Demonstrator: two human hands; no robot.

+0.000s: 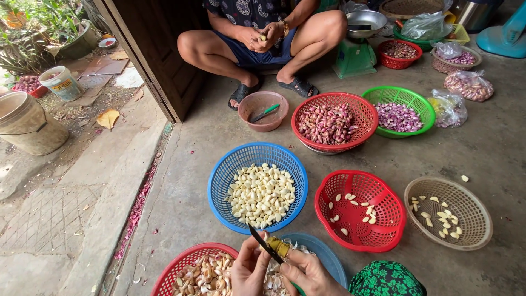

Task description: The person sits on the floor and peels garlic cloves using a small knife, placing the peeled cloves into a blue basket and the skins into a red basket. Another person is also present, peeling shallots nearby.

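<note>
While peeled cloves (261, 194) fill the blue basket (230, 170), both hands (276, 268) work a knife (263, 242).

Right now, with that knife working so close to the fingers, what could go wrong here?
The dark-bladed knife with the yellow handle lies between the left hand and the right hand, so a slip could nick a finger. The round blue plastic basket of peeled garlic cloves sits just beyond the hands; a stray elbow might tip it. One loose clove already lies on the concrete floor, so others may roll away too.
</note>
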